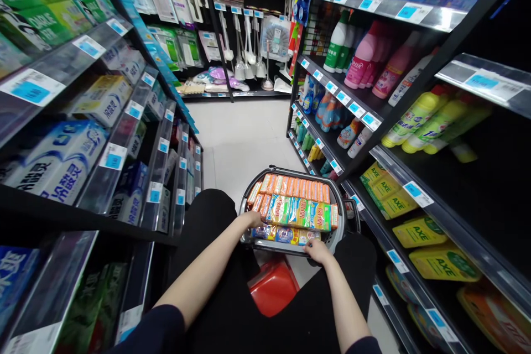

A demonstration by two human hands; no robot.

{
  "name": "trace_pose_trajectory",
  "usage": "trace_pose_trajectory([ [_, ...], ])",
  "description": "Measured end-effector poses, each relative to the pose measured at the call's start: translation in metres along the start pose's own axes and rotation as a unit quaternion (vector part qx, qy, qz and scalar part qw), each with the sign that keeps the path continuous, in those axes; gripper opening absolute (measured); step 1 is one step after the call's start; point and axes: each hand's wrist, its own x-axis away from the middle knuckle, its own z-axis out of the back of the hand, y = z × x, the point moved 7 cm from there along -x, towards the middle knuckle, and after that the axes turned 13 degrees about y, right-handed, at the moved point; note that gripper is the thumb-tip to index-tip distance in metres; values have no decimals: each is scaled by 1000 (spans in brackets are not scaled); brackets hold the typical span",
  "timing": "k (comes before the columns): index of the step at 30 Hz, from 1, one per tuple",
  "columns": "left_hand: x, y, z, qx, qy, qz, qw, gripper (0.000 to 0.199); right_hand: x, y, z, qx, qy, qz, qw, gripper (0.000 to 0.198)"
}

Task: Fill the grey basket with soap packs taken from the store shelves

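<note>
A grey-black shopping basket (341,227) rests between my knees, filled with wrapped packs. Orange small packs (296,185) stand in a row at its far side. In front of them lies a long multicoloured multipack (298,213) with green, blue and yellow wrapping, and a blue-yellow pack (286,234) is nearest me. My left hand (251,220) reaches over the basket's left side with bent fingers at the packs' ends; what they grip is hidden. At the near rim, my right hand (317,250) has its fingers closed on the basket's edge, beside the blue-yellow pack.
Beneath the basket, between my legs, is a red plastic object (274,287). Toothpaste shelves (114,160) rise close on my left. Shelves with bottles (418,199) and yellow AXE packs (443,263) stand close on my right. Tiled floor (236,127) leads to a rack of brushes and dustpans (249,69).
</note>
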Motion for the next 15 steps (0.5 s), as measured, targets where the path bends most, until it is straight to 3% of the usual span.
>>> trace_pose_trajectory([
  [5, 2, 0, 3, -9, 6, 6, 1000, 50, -2, 1, -1, -4, 0, -1, 1000, 23],
  [15, 0, 1, 3, -9, 0, 2, 1000, 45, 0, -1, 3, -5, 6, -7, 1000, 21],
])
